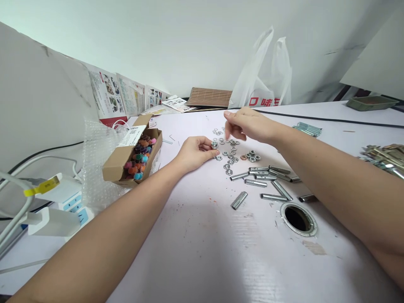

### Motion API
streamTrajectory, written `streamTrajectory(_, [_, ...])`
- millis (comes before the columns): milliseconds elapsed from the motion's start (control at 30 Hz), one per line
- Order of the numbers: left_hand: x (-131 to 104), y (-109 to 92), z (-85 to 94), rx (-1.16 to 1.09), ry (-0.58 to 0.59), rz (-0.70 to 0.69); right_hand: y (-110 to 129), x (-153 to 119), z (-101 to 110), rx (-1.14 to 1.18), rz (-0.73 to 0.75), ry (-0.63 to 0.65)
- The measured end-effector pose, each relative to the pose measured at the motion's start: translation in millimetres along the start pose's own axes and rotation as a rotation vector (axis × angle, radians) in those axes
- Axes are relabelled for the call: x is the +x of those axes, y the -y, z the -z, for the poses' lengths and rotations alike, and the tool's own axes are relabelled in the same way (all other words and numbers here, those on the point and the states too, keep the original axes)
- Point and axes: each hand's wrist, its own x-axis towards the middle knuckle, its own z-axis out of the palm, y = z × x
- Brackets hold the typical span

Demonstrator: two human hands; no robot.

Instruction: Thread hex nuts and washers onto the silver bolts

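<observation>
My left hand (194, 152) pinches a small metal nut (214, 145), axis unclear, above the table (202, 252); my right hand (249, 125), fingers loosely curled, hovers over loose nuts (232, 151). Bag (265, 75) lettering, red, partly readable.

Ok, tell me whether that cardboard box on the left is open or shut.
Open. The cardboard box has its labelled flap folded back, and the coloured caps inside show plainly. It lies near the left hand, apart from it.
</observation>
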Motion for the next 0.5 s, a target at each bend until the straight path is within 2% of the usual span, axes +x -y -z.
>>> streamTrajectory(100, [0.7, 1.5, 0.3, 0.007, -0.004, -0.016, -1.4, 2.2, -5.6, 0.077, -0.008, 0.131])
streamTrajectory(133, [0.9, 1.8, 0.4, 0.013, -0.001, -0.022, -1.1, 2.4, -6.8, 0.064, -0.027, 0.137])
streamTrajectory(300, [0.4, -0.1, 0.5, -0.001, 0.006, -0.003, 3.3, -0.6, -1.0, -0.07, -0.073, -0.11])
streamTrajectory(367, [-0.5, -1.2, 0.3, 0.0, 0.006, -0.003, 4.4, -1.1, 2.0, -0.07, -0.089, -0.144])
streamTrajectory(433, [-1.6, -1.8, -0.1, -0.006, 0.0, -0.005, 4.6, 0.0, 1.6, -0.105, -0.102, -0.1])
streamTrajectory(500, [-2.6, -1.6, -0.4, -0.002, -0.016, -0.016, 4.1, 2.0, -3.1, -0.169, -0.095, 0.008])
